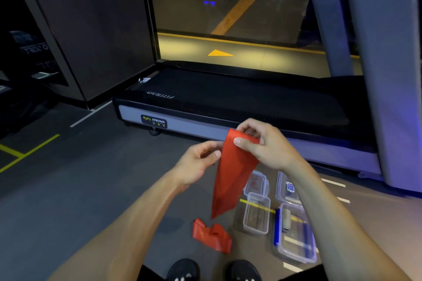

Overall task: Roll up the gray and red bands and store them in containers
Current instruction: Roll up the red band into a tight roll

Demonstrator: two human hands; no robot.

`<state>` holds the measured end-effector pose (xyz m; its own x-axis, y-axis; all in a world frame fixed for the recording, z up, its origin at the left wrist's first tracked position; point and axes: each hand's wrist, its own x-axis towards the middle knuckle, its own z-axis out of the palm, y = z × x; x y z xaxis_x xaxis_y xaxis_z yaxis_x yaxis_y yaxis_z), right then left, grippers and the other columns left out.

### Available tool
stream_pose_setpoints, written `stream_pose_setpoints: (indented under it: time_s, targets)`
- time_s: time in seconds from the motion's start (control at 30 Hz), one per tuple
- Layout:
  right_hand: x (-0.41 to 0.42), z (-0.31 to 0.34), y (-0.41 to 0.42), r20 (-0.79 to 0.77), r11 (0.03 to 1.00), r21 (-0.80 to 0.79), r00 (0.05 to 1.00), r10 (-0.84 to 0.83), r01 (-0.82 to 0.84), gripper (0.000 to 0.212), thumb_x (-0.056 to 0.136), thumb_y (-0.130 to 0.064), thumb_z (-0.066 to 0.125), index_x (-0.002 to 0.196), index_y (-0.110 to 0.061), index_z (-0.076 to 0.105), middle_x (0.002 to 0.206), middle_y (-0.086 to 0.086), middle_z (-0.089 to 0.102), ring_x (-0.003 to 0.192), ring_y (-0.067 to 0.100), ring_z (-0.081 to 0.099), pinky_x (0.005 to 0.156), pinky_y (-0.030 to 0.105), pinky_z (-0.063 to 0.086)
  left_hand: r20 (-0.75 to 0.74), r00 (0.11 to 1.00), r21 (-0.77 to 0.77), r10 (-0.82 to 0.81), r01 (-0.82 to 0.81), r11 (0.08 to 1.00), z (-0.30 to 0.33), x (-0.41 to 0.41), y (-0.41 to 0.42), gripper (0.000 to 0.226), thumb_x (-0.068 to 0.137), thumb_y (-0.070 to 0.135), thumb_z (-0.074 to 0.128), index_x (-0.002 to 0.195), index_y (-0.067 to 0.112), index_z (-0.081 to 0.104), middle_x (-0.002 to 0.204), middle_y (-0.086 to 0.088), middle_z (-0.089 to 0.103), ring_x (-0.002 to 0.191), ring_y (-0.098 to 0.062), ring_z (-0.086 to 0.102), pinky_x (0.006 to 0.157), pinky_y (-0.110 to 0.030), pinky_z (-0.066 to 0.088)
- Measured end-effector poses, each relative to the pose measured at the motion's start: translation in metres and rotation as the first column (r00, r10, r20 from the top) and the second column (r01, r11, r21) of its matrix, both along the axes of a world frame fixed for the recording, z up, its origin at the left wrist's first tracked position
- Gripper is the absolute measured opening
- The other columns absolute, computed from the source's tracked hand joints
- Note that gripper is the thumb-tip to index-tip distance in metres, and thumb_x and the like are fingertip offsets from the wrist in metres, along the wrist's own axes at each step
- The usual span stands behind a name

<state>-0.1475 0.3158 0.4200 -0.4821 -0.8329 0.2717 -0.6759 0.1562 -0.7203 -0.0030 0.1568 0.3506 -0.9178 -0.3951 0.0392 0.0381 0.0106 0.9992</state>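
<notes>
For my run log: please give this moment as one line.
right hand: pinches red band top | left hand: at its edge | gray roll: in container

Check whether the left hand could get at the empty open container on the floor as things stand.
Probably not yet: the left hand and right hand both hold the red band, which hangs in front of the empty open container. Nothing covers its mouth, though.

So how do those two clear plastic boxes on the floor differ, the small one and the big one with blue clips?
The small container is narrower and seems to hold nothing; the larger container is wider and holds a rolled gray band. The larger one has blue latches along its sides, while none show on the small one. Both are clear plastic, lidless, and sit side by side on the floor.
</notes>
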Motion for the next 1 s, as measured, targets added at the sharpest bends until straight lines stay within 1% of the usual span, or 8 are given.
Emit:
stream_pose_setpoints:
  time_s: [0.07, 0.2, 0.37, 0.47, 0.53, 0.63, 0.73, 1.0]
  targets:
    - [0.0, 0.003, 0.0, -0.023, 1.0, -0.028, 1.0, -0.008, 0.007, 0.016, 0.084, -0.039, 0.071, 0.096, -0.029, 0.066, 0.087, -0.004, 0.068, 0.079, 0.014, 0.064, 0.075, 0.041, 0.053, 0.003, 0.998, -0.13, 0.064, -0.063, 0.99, 0.001, 0.0, 0.0, 0.028, 0.097, 0.001, 0.062, 0.113, 0.023, 0.071, 0.11, 0.004, 0.076, 0.103, -0.006, 0.068, 0.09, -0.023, 0.05]
    - [0.002, 0.008, -0.001, -0.059, 0.999, -0.044, 0.998, -0.014, 0.012, 0.011, 0.09, -0.03, 0.074, 0.097, -0.028, 0.066, 0.088, -0.004, 0.069, 0.082, 0.015, 0.064, 0.078, 0.042, 0.053, -0.008, 0.994, -0.192, 0.106, -0.106, 0.976, -0.001, -0.002, 0.001, 0.027, 0.095, -0.001, 0.065, 0.101, 0.024, 0.074, 0.1, -0.005, 0.077, 0.09, -0.01, 0.069, 0.081, -0.027, 0.053]
    - [0.002, 0.01, -0.005, -0.071, 0.997, -0.03, 0.995, -0.072, 0.07, 0.011, 0.09, -0.031, 0.074, 0.096, -0.027, 0.066, 0.086, -0.006, 0.068, 0.082, 0.013, 0.063, 0.077, 0.039, 0.052, 0.013, 1.0, -0.069, -0.002, 0.003, 0.998, 0.001, -0.002, 0.007, 0.023, 0.102, -0.003, 0.052, 0.107, 0.009, 0.071, 0.1, -0.007, 0.076, 0.089, -0.012, 0.069, 0.086, -0.028, 0.056]
    - [0.0, 0.011, -0.007, -0.076, 0.993, -0.015, 0.99, -0.118, 0.117, 0.011, 0.09, -0.031, 0.074, 0.095, -0.025, 0.067, 0.084, -0.008, 0.064, 0.079, 0.009, 0.059, 0.073, 0.032, 0.048, 0.025, 0.999, 0.003, -0.041, 0.04, 0.999, 0.005, -0.002, 0.01, 0.032, 0.102, -0.007, 0.044, 0.106, 0.011, 0.071, 0.091, 0.003, 0.075, 0.084, -0.008, 0.068, 0.087, -0.028, 0.054]
    - [-0.001, 0.012, -0.007, -0.06, 0.989, -0.014, 0.987, -0.148, 0.148, 0.011, 0.089, -0.03, 0.075, 0.094, -0.024, 0.067, 0.082, -0.009, 0.063, 0.076, 0.009, 0.057, 0.071, 0.03, 0.046, 0.031, 0.999, 0.048, -0.043, 0.041, 0.998, 0.009, -0.002, 0.012, 0.038, 0.099, -0.009, 0.042, 0.103, 0.013, 0.072, 0.087, 0.002, 0.071, 0.079, -0.007, 0.064, 0.084, -0.026, 0.053]
    - [-0.002, 0.013, -0.008, -0.034, 0.984, -0.015, 0.983, -0.178, 0.178, 0.011, 0.089, -0.03, 0.075, 0.093, -0.022, 0.068, 0.081, -0.008, 0.062, 0.074, 0.011, 0.057, 0.071, 0.029, 0.046, 0.009, 0.998, 0.095, -0.068, 0.067, 0.993, 0.013, -0.001, 0.016, 0.026, 0.103, 0.002, 0.048, 0.101, 0.014, 0.071, 0.086, 0.005, 0.069, 0.077, -0.004, 0.063, 0.08, -0.023, 0.053]
    - [-0.005, 0.01, -0.009, 0.039, 0.983, -0.019, 0.983, -0.181, 0.182, 0.01, 0.089, -0.03, 0.076, 0.09, -0.022, 0.069, 0.076, -0.008, 0.063, 0.066, 0.007, 0.054, 0.067, 0.032, 0.047, -0.007, 0.997, 0.032, -0.077, 0.077, 0.997, 0.012, -0.001, 0.018, 0.017, 0.104, 0.014, 0.053, 0.096, 0.015, 0.069, 0.081, 0.012, 0.069, 0.076, 0.001, 0.062, 0.076, -0.019, 0.052]
    - [-0.008, 0.007, -0.005, 0.384, 0.989, 0.025, 0.912, -0.145, 0.147, 0.02, 0.094, -0.035, 0.072, 0.087, -0.016, 0.073, 0.077, -0.001, 0.069, 0.07, 0.012, 0.061, 0.071, 0.033, 0.046, -0.043, 0.998, 0.091, -0.036, 0.04, 0.995, 0.011, 0.0, 0.013, 0.015, 0.089, 0.031, 0.065, 0.083, 0.019, 0.072, 0.074, -0.001, 0.059, 0.066, -0.011, 0.048, 0.07, -0.027, 0.043]
